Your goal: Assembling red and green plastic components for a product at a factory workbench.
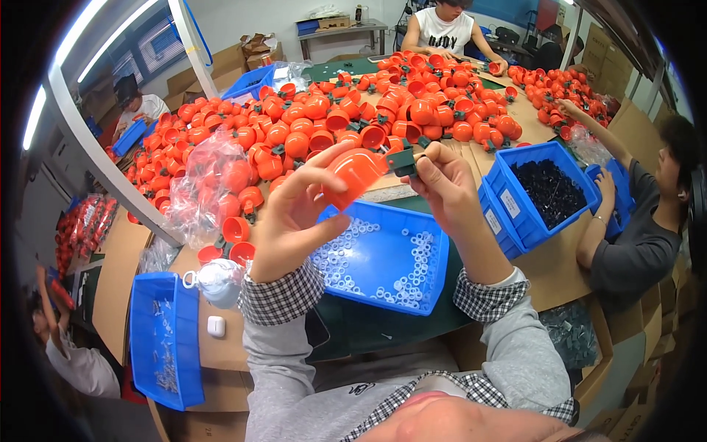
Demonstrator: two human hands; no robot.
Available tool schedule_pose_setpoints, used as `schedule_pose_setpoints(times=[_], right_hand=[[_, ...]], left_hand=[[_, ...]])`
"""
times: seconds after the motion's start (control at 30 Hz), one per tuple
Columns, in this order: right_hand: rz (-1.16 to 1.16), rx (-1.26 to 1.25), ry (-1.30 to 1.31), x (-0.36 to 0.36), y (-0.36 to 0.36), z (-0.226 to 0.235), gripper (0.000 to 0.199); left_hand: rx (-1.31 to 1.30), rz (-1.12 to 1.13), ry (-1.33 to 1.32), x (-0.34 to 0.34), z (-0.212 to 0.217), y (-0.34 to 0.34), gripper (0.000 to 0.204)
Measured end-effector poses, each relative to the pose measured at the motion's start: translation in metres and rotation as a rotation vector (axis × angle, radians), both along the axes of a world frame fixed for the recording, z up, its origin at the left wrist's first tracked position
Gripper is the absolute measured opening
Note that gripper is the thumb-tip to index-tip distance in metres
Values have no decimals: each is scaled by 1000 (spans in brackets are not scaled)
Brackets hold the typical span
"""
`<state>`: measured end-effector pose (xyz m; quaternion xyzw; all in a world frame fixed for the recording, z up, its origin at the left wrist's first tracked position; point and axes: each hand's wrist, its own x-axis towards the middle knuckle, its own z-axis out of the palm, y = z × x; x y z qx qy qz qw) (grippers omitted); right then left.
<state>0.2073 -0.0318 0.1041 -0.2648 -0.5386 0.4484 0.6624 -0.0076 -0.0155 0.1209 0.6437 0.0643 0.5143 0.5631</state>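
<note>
One orange cup (357, 177), one dark-green piece (402, 163)

My left hand (291, 217) grips the cup near one blue tray (372, 254); my right hand (448, 188) pinches the piece. Beyond lies a cup heap (420, 110) past counting, one clear bag (206, 184) covering part.

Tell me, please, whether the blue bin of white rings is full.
Partly filled: the blue bin has white rings toward its sides, but a bare middle.
</note>
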Motion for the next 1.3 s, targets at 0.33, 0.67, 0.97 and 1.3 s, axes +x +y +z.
schedule_pose_setpoints(times=[0.33,0.67,0.97,1.3], right_hand=[[-31,210,-170,-13,-14,-1,12],[-65,112,37,-1,-2,-4,12],[-256,367,-173,-12,-11,-9,11],[-134,283,-42,-7,-9,-8,10]], left_hand=[[-370,143,466,-7,1,1,60],[260,431,190,6,1,-5,62],[-181,40,235,-1,-3,4,53],[-94,134,-99,-8,1,6,38]])
